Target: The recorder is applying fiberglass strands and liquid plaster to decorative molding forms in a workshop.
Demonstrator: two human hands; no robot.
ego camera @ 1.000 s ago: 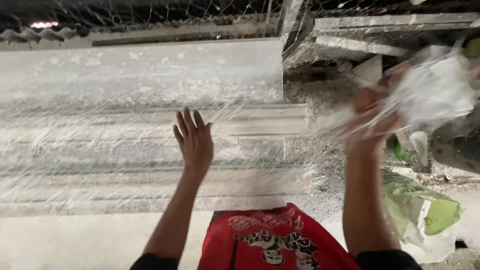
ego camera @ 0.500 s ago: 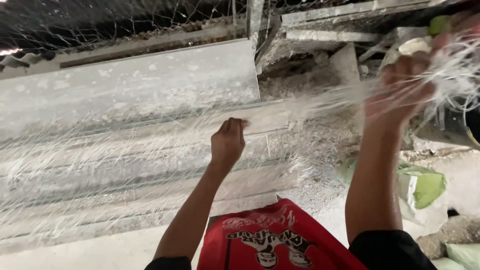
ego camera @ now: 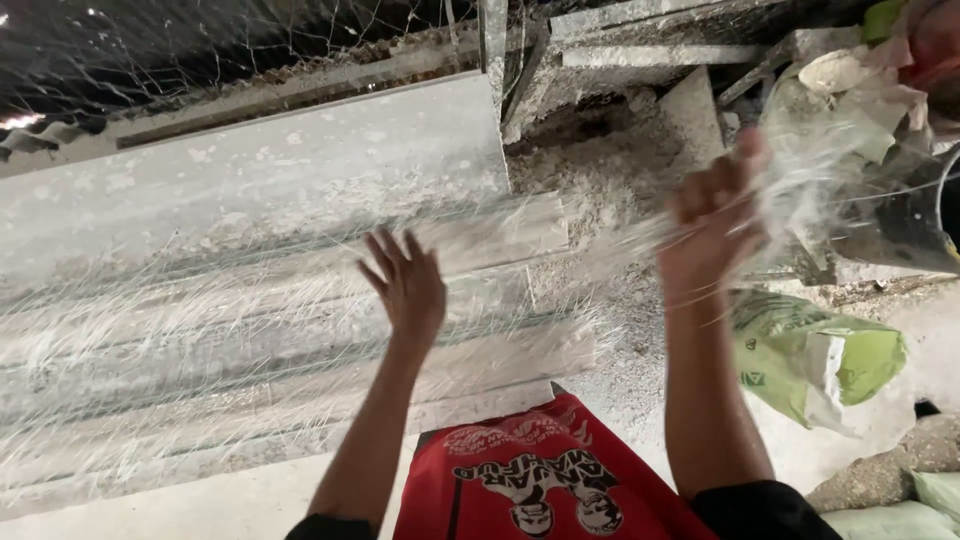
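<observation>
A: Right hand is up high on the right, fingers curled in, and it has a bunch of fine, see-through netting gripped in its fist.

B: And that netting runs a long way. It stretches from the fist across to the left, spread thin over the grey concrete steps, its strands blurred white.

A: Left hand sits in the middle, raised, palm away from the camera, fingers spread wide open. It holds nothing. Whether the fingertips touch the mesh, I cannot tell; the net lies right around them.

B: Low in the middle there's a red cloth with a white and black print, between the two forearms.

A: Off to the right, a green and white sack lies on the dusty ground, just beside the right forearm.

B: Top right, a heap of pale plastic bags next to a dark round container, behind the gripping hand.

A: And wire mesh along the dark top edge.
</observation>
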